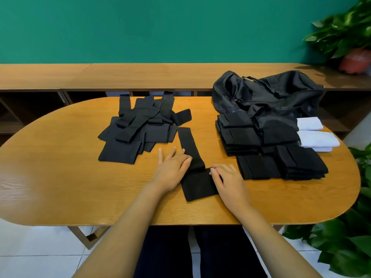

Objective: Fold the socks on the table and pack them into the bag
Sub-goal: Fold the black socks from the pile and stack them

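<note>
A long black sock (192, 157) lies flat on the wooden table (60, 177) in front of me, its near end doubled over. My left hand (172, 167) rests with straight fingers on the sock's left edge. My right hand (226, 179) presses on the folded near part, fingertips curled at the fold's edge. A loose heap of unfolded black socks (138, 127) sits further left. Stacks of folded black socks (261, 149) and two folded white ones (315, 137) lie at the right. Behind them slumps the black bag (267, 93).
A wooden shelf unit (120, 77) runs along the green wall behind the table. Potted plants stand at the far right (349, 37) and by the table's near right corner (345, 247). My legs show under the table's near edge.
</note>
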